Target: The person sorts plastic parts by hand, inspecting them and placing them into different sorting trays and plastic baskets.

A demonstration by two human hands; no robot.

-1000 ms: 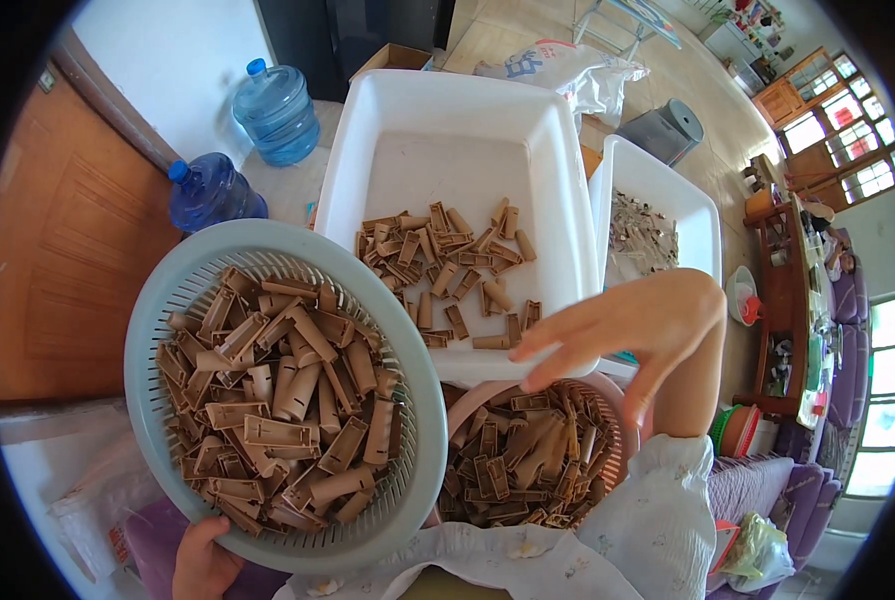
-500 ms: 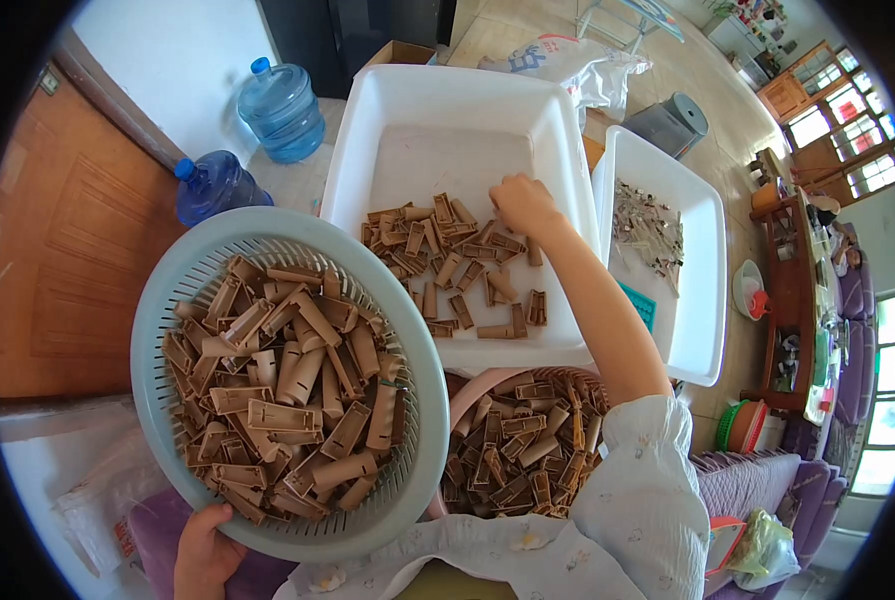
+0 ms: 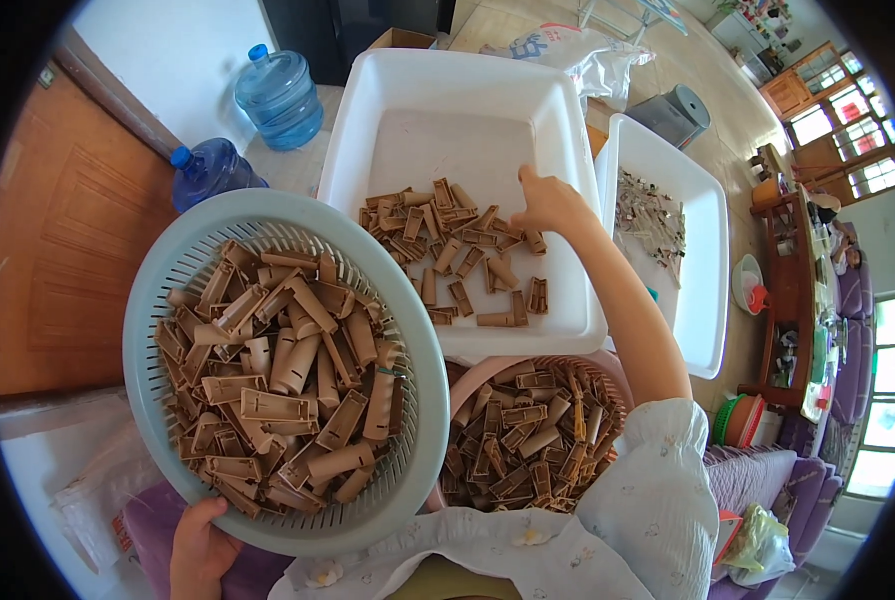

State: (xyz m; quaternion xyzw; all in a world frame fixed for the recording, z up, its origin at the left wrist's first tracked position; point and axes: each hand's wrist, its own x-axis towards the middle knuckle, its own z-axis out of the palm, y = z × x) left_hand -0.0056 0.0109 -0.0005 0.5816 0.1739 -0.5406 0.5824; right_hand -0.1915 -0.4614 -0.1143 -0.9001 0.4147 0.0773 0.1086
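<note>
My left hand (image 3: 203,548) is closed on the near rim of a grey-green plastic basket (image 3: 430,390), tilted and heaped with brown plastic casings (image 3: 293,360). Over the right side of a large white tub (image 3: 468,85), my right hand (image 3: 556,205) has its fingers apart, with nothing visible in them. Loose brown casings (image 3: 448,235) lie scattered across the near half of that tub, a few just below the right hand. A pink basket (image 3: 616,375) full of similar brown pieces (image 3: 528,430) sits close to my body, partly hidden by my right sleeve.
A second white tub (image 3: 708,270) with small, thin clear and dark pieces (image 3: 648,215) stands at the right. Two blue water bottles (image 3: 280,100) stand by the wall at the far left, near a wooden door (image 3: 68,250). A grey bin (image 3: 673,115) is on the floor beyond.
My right hand has moved slightly right, and its fingers have spread from a closed pose. The grey-green basket has shifted a little left and up in view, still held by my left hand.
</note>
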